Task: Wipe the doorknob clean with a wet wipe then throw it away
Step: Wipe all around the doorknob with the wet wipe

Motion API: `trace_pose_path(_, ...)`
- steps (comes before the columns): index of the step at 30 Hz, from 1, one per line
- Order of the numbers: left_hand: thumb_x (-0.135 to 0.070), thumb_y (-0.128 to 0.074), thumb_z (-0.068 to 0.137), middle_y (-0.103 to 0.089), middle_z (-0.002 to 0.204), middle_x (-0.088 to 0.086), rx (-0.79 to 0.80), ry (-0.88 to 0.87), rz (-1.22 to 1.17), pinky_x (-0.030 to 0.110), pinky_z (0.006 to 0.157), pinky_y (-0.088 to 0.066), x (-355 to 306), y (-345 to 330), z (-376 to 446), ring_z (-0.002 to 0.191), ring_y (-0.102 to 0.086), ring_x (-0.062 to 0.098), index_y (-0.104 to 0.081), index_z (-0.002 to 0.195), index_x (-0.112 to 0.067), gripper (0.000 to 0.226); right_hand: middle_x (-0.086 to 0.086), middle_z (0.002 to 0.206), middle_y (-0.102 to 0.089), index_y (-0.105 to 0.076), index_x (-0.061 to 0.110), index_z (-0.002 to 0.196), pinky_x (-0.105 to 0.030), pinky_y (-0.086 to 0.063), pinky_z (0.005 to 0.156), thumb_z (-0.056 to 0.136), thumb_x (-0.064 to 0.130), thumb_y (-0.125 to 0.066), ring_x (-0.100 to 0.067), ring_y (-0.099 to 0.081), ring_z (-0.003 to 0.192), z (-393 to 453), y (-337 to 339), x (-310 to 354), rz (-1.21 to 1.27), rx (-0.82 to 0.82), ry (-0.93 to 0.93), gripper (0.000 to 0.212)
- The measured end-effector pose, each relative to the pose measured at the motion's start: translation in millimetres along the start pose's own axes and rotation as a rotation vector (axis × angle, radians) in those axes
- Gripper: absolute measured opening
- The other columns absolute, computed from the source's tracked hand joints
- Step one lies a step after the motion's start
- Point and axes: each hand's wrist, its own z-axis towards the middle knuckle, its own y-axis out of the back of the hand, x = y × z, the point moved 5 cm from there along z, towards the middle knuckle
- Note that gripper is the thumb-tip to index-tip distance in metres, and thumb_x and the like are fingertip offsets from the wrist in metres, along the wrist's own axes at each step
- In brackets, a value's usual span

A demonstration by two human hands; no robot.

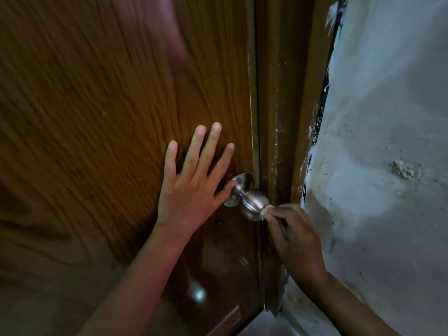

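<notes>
A round silver doorknob sticks out from a brown wooden door near its right edge. My left hand lies flat on the door just left of the knob, fingers spread, thumb touching the knob's neck. My right hand pinches a small bunched white wet wipe and presses it against the knob's outer face. Most of the wipe is hidden under my fingers.
The brown door frame runs vertically right of the knob. A rough, stained white wall fills the right side, close behind my right hand. The scene is dim.
</notes>
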Motion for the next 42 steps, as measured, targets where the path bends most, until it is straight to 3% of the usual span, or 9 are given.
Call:
trace_pose_path(5,-0.056,-0.03,0.092,-0.022,0.147,0.01,0.006,-0.004,0.011,0.05,0.105,-0.02,0.6,-0.2,0.1,0.134,-0.025,0.028,-0.038,0.138,-0.022,0.058,-0.007,0.081,-0.065,-0.068,0.006,0.085,-0.008,-0.041,0.069,0.078,0.003,-0.067,-0.002,-0.054,0.078,-15.7,-7.9,-2.4,0.097,0.028,-0.076,0.008)
trace_pose_path(8,-0.055,-0.027,0.093,-0.021,0.148,0.01,0.009,-0.009,0.023,0.05,0.105,-0.019,-0.1,-0.8,-0.4,0.134,-0.025,0.028,-0.037,0.139,-0.022,0.057,0.0,0.086,-0.063,-0.068,0.006,0.087,-0.002,-0.039,0.074,0.079,0.004,-0.064,0.005,-0.053,0.084,-11.3,-7.4,6.4,0.118,0.067,-0.021,0.01)
trace_pose_path(14,-0.056,-0.028,0.093,-0.021,0.148,0.01,0.01,-0.004,0.01,0.05,0.105,-0.019,-0.5,-1.1,-0.3,0.134,-0.024,0.028,-0.037,0.139,-0.022,0.058,0.006,0.084,-0.057,-0.067,0.006,0.093,0.003,-0.036,0.069,0.082,0.008,-0.059,0.02,-0.051,0.084,4.1,5.1,-3.7,0.176,-0.102,-0.115,0.014)
trace_pose_path(21,-0.056,-0.027,0.093,-0.022,0.148,0.01,0.011,0.001,-0.008,0.051,0.105,-0.018,0.3,-1.7,-0.5,0.134,-0.025,0.028,-0.036,0.14,-0.022,0.058,0.01,0.084,-0.065,-0.068,0.02,0.083,-0.013,-0.048,0.065,0.08,0.01,-0.067,-0.001,-0.06,0.082,-17.2,-15.9,-13.6,0.283,0.111,-0.257,0.01)
trace_pose_path(28,-0.055,-0.029,0.093,-0.022,0.148,0.009,0.01,0.006,-0.023,0.051,0.105,-0.019,0.6,-2.0,-0.3,0.134,-0.025,0.028,-0.037,0.139,-0.022,0.057,0.013,0.085,-0.065,-0.063,0.028,0.088,-0.006,-0.046,0.067,0.081,0.009,-0.063,0.004,-0.062,0.079,-4.0,9.3,-6.9,0.354,-0.131,-0.227,0.021)
trace_pose_path(31,-0.052,-0.031,0.094,-0.023,0.151,0.01,0.018,-0.003,-0.028,0.051,0.106,-0.017,-0.2,-2.6,-1.8,0.134,-0.024,0.029,-0.035,0.14,-0.021,0.055,0.014,0.086,-0.063,-0.062,0.027,0.093,-0.003,-0.044,0.067,0.083,0.014,-0.06,0.008,-0.06,0.081,15.5,6.8,-4.3,0.345,-0.087,-0.25,0.016)
trace_pose_path(33,-0.046,-0.034,0.096,-0.023,0.152,0.009,0.014,-0.013,-0.01,0.051,0.107,-0.017,-1.2,-3.9,-3.7,0.135,-0.024,0.029,-0.033,0.14,-0.021,0.051,0.011,0.084,-0.059,-0.065,0.019,0.099,-0.001,-0.041,0.067,0.086,0.011,-0.059,0.011,-0.056,0.08,28.5,1.0,0.7,0.242,-0.018,-0.211,0.017)
trace_pose_path(36,-0.039,-0.039,0.096,-0.021,0.151,0.007,-0.002,-0.019,0.001,0.051,0.107,-0.017,-1.2,-5.0,-5.5,0.135,-0.024,0.028,-0.032,0.141,-0.021,0.048,0.001,0.086,-0.052,-0.068,0.006,0.1,-0.005,-0.038,0.067,0.088,0.01,-0.056,0.003,-0.05,0.074,40.4,-3.5,12.3,0.098,0.064,-0.089,0.018)
trace_pose_path(42,-0.033,-0.032,0.098,-0.016,0.153,0.006,0.021,-0.037,0.01,0.05,0.109,-0.012,-3.1,-8.0,-16.0,0.137,-0.02,0.028,-0.026,0.144,-0.019,0.049,-0.014,0.079,-0.061,-0.07,0.003,0.093,-0.033,-0.045,0.061,0.085,0.02,-0.052,-0.024,-0.054,0.074,36.5,-2.5,36.5,-0.119,0.184,0.204,0.026)
